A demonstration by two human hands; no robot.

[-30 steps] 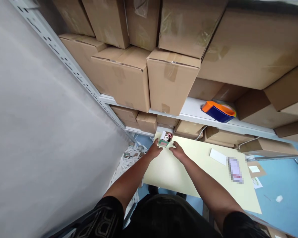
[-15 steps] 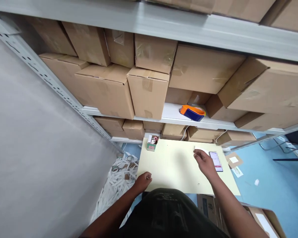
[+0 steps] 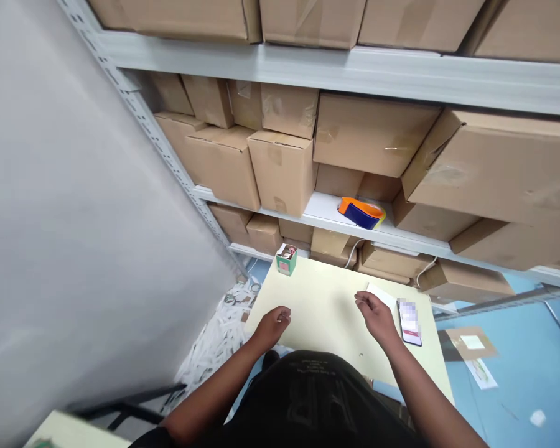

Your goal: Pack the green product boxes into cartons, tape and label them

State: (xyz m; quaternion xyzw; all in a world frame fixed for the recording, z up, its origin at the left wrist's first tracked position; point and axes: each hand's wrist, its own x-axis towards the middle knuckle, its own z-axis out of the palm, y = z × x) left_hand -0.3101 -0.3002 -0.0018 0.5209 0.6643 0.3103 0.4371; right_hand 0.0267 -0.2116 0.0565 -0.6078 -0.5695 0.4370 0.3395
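Note:
Both my hands hover over a small pale-yellow table [image 3: 326,305]. My left hand [image 3: 274,322] is near the table's front left, fingers curled loosely with nothing seen in them. My right hand [image 3: 373,313] is over the right half, fingers bent, just beside a white card [image 3: 382,294] and a phone [image 3: 409,321] lying flat. A small green open box [image 3: 286,259] with small items inside stands at the far left corner of the table, well away from both hands.
Metal shelving [image 3: 354,71] packed with cardboard boxes [image 3: 280,165] rises behind the table. An orange and blue tape dispenser [image 3: 360,212] sits on a shelf. White paper strips and tape rolls [image 3: 224,333] litter the blue floor at the left. A grey wall is at the left.
My hands left the green box at the far corner and drew back. The right hand went to the card and phone; the left came to the front left. The view tilted up.

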